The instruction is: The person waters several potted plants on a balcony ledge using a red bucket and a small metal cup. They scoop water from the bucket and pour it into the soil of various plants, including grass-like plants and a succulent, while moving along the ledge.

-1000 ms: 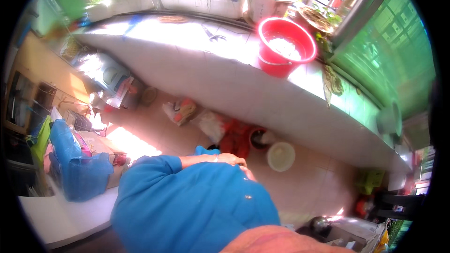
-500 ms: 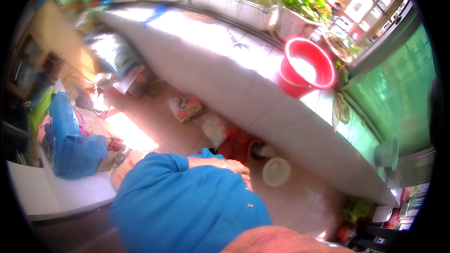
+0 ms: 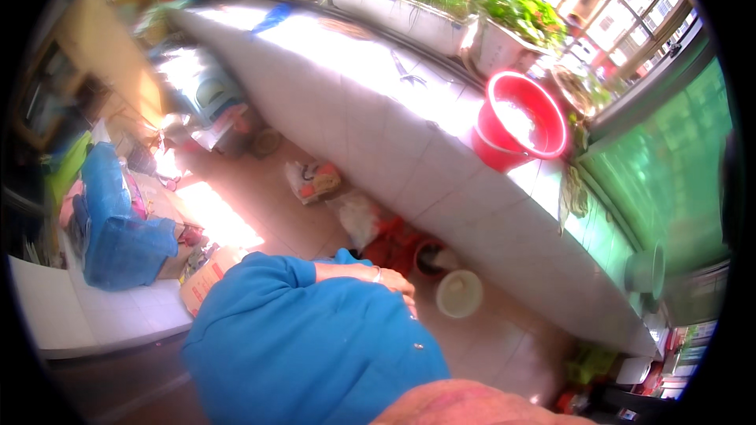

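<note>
My left hand (image 3: 402, 285) lies against the front of my blue shirt (image 3: 315, 338), close to its buttons. The bare forearm comes out of the shirt's sleeve, and a thin bracelet (image 3: 378, 275) circles the wrist. From the back, its fingers look curled in toward the shirt; what they hold, if anything, is hidden. My right hand does not show. Nearest to the left hand, on the floor, are a pale round tub (image 3: 459, 293) and a dark-mouthed pot (image 3: 429, 258). Red bags (image 3: 390, 245) are crumpled beside them.
A red bucket (image 3: 498, 145) stands on the tiled ledge (image 3: 354, 83), near scissors (image 3: 408, 75) and planters (image 3: 402, 12). A green basin (image 3: 646, 271) is farther right. Bags (image 3: 313, 181) lie along the ledge's foot. Blue cloth (image 3: 126, 248) covers things on the left.
The view has tilted slightly, so the ledge and bucket sit a little lower and to the right. My left hand keeps its place against the shirt.
</note>
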`<state>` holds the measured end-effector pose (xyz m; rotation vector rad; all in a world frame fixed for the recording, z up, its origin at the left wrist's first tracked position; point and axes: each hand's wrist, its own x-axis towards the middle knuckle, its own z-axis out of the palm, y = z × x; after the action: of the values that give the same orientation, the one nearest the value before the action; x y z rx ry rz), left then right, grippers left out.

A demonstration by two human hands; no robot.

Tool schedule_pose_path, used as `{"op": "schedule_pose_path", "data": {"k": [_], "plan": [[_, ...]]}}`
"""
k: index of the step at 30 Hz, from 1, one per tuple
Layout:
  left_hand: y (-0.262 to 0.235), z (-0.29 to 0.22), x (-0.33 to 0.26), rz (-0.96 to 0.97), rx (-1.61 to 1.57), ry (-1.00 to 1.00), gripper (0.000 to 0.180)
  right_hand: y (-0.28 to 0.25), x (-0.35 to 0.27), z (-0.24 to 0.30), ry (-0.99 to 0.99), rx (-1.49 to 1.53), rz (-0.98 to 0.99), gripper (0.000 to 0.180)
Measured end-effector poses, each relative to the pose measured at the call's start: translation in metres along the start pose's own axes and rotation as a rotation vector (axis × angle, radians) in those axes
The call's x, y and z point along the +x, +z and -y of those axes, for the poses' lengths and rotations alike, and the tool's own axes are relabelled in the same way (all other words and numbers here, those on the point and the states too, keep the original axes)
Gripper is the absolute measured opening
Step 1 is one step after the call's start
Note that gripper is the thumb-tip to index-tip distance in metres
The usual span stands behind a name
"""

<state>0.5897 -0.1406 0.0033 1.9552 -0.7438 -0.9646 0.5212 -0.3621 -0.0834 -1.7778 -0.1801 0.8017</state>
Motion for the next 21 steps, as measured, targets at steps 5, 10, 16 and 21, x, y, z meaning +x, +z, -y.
{"op": "schedule_pose_path", "data": {"k": [5,10,16,21], "plan": [[0.007,0.018,0.010,0.006,-0.026,0.007,0.047,0.008,-0.017,-0.004,-0.036,0.058,-0.046,0.047],[0.022,0.029,0.001,-0.114,-0.016,-0.061,0.037,0.024,-0.036,-0.024,-0.026,0.191,-0.049,0.048],[0.049,0.039,-0.030,-0.071,0.020,-0.351,0.040,0.048,-0.046,-0.076,0.163,0.144,0.098,0.051],[0.047,0.037,-0.070,-0.177,-0.023,-0.418,0.043,0.036,-0.024,-0.003,0.395,0.107,0.212,0.036]]}}
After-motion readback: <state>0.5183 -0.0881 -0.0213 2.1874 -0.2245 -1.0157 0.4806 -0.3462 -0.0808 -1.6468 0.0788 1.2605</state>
